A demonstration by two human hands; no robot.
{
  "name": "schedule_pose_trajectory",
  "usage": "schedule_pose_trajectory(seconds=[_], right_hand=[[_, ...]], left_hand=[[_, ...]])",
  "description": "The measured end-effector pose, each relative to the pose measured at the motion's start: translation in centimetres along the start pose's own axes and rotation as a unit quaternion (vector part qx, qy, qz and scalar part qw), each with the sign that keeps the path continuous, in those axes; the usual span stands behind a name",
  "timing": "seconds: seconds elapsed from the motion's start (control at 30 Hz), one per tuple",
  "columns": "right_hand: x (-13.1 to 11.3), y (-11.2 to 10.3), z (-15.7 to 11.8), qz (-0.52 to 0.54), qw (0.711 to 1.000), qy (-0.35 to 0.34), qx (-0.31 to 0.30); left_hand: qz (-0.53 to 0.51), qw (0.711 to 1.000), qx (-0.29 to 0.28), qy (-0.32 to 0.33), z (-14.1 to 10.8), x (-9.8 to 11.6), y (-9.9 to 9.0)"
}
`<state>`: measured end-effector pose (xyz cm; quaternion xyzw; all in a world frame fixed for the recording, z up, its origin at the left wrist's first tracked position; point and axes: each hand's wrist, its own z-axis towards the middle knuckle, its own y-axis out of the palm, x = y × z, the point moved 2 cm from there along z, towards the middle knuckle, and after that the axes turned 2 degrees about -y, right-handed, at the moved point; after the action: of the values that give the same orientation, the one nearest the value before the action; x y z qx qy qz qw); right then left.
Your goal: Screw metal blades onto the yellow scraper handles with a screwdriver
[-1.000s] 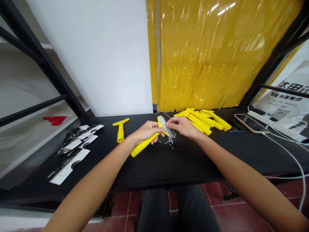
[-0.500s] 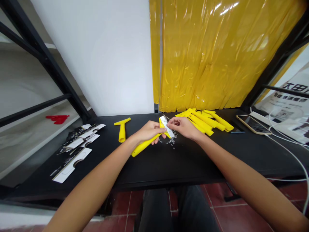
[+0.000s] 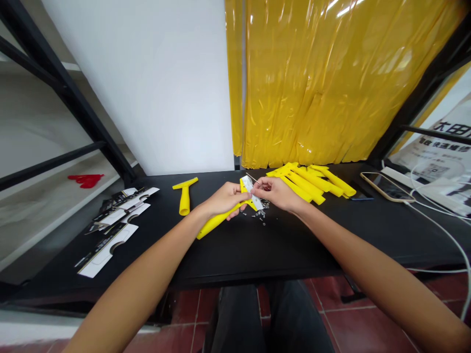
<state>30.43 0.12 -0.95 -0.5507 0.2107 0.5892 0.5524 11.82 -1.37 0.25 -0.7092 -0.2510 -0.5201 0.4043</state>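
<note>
My left hand point(image 3: 228, 198) is closed around a yellow scraper point(image 3: 215, 224) near its head, with the handle pointing down and left toward me. A pale flat blade plate point(image 3: 253, 192) lies along the scraper's head. My right hand point(image 3: 274, 191) pinches a thin metal rod point(image 3: 252, 178) whose end sticks out up and left past the head. Its fingertips are at the plate; whether they also hold a small part is hidden. Small loose screws and nuts point(image 3: 262, 214) lie on the black table point(image 3: 287, 250) just below the scraper's head.
Another yellow scraper point(image 3: 185, 198) lies to the left. Several yellow scrapers point(image 3: 312, 184) are piled at the right. Black-and-white cards point(image 3: 110, 247) are stacked far left. A phone point(image 3: 386, 186) with white cables point(image 3: 441, 230) lies right. A yellow plastic curtain point(image 3: 301, 88) hangs behind.
Both hands stay at the scraper's head, with the rod still in the right one. The view has shifted slightly, and the scraper sits a little further left in it.
</note>
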Motion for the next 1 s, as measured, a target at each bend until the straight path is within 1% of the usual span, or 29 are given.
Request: schedule_pose_trajectory(seconds=[0.07, 0.1, 0.17, 0.2, 0.27, 0.33, 0.37, 0.43, 0.5, 0.6, 0.63, 0.7, 0.8, 0.9, 1.0], right_hand=[[0.0, -0.3, 0.1, -0.005, 1.000, 0.008, -0.002], [0.0, -0.6, 0.2, -0.017, 1.000, 0.014, 0.010], [0.4, -1.7, 0.4, -0.071, 0.996, 0.021, 0.051], [0.6, -2.3, 0.5, -0.117, 0.990, 0.023, 0.075], [1.2, -3.7, 0.7, -0.242, 0.965, 0.029, 0.095], [2.0, -4.9, 0.7, -0.363, 0.927, 0.053, 0.082], [2.3, -5.4, 0.6, -0.403, 0.910, 0.067, 0.074], [2.8, -6.2, 0.5, -0.449, 0.887, 0.092, 0.059], [3.0, -6.7, 0.4, -0.475, 0.872, 0.114, 0.046], [3.1, -6.7, 0.4, -0.504, 0.853, 0.132, 0.025], [3.1, -6.7, 0.5, -0.508, 0.851, 0.133, 0.032], [3.2, -7.0, 0.5, -0.517, 0.841, 0.143, 0.070], [3.5, -8.0, 0.3, -0.532, 0.817, 0.181, 0.131], [4.0, -9.3, 0.1, -0.538, 0.799, 0.213, 0.161], [4.4, -10.2, 0.4, -0.541, 0.801, 0.197, 0.164]], left_hand=[[-0.014, 1.000, 0.011, -0.005, 0.2, -0.1, -0.2], [-0.027, 0.999, 0.022, -0.009, 0.3, -0.2, -0.4], [-0.057, 0.997, 0.047, -0.020, 0.6, -0.7, -1.0], [-0.070, 0.996, 0.056, -0.029, 0.8, -1.0, -1.3], [-0.093, 0.992, 0.067, -0.056, 1.1, -1.6, -2.1], [-0.118, 0.988, 0.070, -0.074, 1.3, -2.3, -2.7], [-0.129, 0.986, 0.072, -0.077, 1.4, -2.5, -2.9], [-0.140, 0.984, 0.074, -0.078, 1.5, -2.8, -3.3], [-0.137, 0.984, 0.073, -0.082, 1.6, -2.9, -3.4], [-0.128, 0.985, 0.065, -0.091, 1.6, -3.1, -3.4], [-0.127, 0.986, 0.063, -0.092, 1.6, -3.1, -3.4], [-0.127, 0.986, 0.058, -0.094, 1.7, -3.4, -3.4], [-0.119, 0.987, 0.048, -0.099, 2.0, -3.8, -3.3], [-0.105, 0.989, 0.046, -0.097, 2.2, -4.1, -3.2], [-0.103, 0.989, 0.046, -0.095, 2.2, -4.0, -3.1]])
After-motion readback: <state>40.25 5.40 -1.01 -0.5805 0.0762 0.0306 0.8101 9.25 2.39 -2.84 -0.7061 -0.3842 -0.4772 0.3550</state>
